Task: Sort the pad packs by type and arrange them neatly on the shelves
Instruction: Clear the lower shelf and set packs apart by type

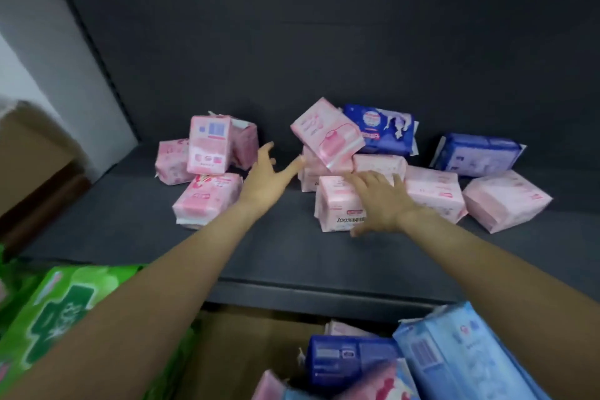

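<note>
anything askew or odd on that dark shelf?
Yes. A tilted pink pad pack leans on one corner atop the middle pink heap, beside the left hand. An upright pink pack tops the left cluster. Two dark blue packs sit among pinks, so types are mixed. No damage visible.

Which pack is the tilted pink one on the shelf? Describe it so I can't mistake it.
On the dark shelf, find the right-hand heap of pale pink packs. The tilted pink pack sits on top, leaning against the dark blue pack behind. Unlike its flat neighbours, it stands askew, just beyond the left hand fingertips.
</note>
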{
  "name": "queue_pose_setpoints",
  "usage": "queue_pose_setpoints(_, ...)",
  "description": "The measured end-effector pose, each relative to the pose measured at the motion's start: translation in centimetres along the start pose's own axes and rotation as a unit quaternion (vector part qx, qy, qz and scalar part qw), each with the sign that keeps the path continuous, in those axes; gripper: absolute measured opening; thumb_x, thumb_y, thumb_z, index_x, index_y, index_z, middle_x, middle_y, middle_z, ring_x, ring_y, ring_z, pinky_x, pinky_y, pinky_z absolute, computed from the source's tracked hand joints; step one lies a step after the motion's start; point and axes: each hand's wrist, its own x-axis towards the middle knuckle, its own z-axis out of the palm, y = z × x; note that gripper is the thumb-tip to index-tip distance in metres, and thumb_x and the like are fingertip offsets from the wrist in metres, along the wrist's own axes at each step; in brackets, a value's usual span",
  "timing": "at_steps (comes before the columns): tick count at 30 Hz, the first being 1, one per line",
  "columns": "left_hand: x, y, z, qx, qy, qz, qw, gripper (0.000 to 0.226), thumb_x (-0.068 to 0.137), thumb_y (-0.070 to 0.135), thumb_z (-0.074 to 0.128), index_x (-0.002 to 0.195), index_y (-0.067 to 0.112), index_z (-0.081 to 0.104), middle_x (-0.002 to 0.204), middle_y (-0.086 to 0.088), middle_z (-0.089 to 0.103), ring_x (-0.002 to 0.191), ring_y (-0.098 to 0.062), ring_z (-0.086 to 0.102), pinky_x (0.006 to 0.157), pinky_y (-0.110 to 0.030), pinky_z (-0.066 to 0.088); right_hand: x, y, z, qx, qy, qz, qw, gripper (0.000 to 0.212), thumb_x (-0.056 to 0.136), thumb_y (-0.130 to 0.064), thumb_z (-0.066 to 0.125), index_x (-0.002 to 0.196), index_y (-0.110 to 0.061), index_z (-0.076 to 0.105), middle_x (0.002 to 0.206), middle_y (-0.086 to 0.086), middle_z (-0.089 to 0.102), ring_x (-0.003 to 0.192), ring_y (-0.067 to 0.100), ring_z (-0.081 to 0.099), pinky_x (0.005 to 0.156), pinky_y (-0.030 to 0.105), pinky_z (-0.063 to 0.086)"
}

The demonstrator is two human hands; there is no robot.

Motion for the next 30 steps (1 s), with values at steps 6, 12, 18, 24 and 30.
queue_pose_setpoints(6, 6.5, 3.8, 5.4, -0.152, 0.015, -0.087, 0.984, 0.123, 0.048, 0.083, 0.065, 0.147, 0.023, 0.022, 0.137, 0.001, 0.052, 0.128, -0.025, 0.047, 0.109, -0.038, 0.035, 0.3, 3.1, 1.0, -0.015, 0.026, 0.026, 0.999, 0.087, 0.069, -0.059, 0.067, 0.138, -0.018, 0.033, 0.132, 0.007, 0.038, 0.121, 0.027, 0.034, 0.104, 0.041, 0.030)
queue_pose_setpoints(12, 7.4, 4.5, 7.5, -0.189, 0.024, -0.050, 0.980, 0.131, 0.038, 0.054, 0.085, 0.145, 0.033, 0.014, 0.128, 0.003, 0.055, 0.119, -0.018, 0.053, 0.099, -0.041, 0.048, -1.3, 4.9, 1.9, 0.031, 0.007, 0.048, 0.998, 0.081, 0.075, -0.056, 0.064, 0.137, -0.017, 0.030, 0.135, 0.007, 0.044, 0.125, 0.025, 0.040, 0.110, 0.042, 0.026)
queue_pose_setpoints(18, 2.6, 5.0, 6.9, -0.088, 0.047, 0.117, 0.988, 0.123, 0.053, 0.017, 0.089, 0.146, 0.039, 0.012, 0.133, 0.004, 0.034, 0.116, -0.010, 0.041, 0.099, -0.029, 0.037, -4.2, 4.4, 0.6, 0.066, 0.048, 0.081, 0.993, 0.082, 0.076, -0.060, 0.064, 0.137, -0.019, 0.028, 0.124, 0.008, 0.055, 0.110, 0.028, 0.054, 0.092, 0.037, 0.038)
queue_pose_setpoints(24, -8.2, 1.5, -0.3, 0.050, 0.064, 0.159, 0.984, 0.122, 0.055, 0.026, 0.090, 0.146, 0.041, 0.010, 0.140, 0.004, 0.025, 0.128, -0.010, 0.031, 0.105, -0.031, 0.032, -9.5, 1.5, -1.6, 0.329, 0.120, 0.061, 0.935, 0.085, 0.071, -0.049, 0.075, 0.136, -0.025, 0.025, 0.128, 0.000, 0.051, 0.107, 0.018, 0.054, 0.078, 0.031, 0.040)
queue_pose_setpoints(30, -16.9, -2.0, -5.8, 0.334, -0.018, 0.127, 0.934, 0.114, 0.064, 0.050, 0.080, 0.147, 0.043, 0.003, 0.133, -0.001, 0.029, 0.122, -0.023, 0.039, 0.087, -0.038, 0.046, -11.3, -3.7, -1.0, 0.339, 0.104, 0.006, 0.935, 0.097, 0.070, -0.038, 0.078, 0.141, -0.037, 0.012, 0.135, 0.002, 0.039, 0.112, 0.021, 0.050, 0.082, 0.038, 0.049)
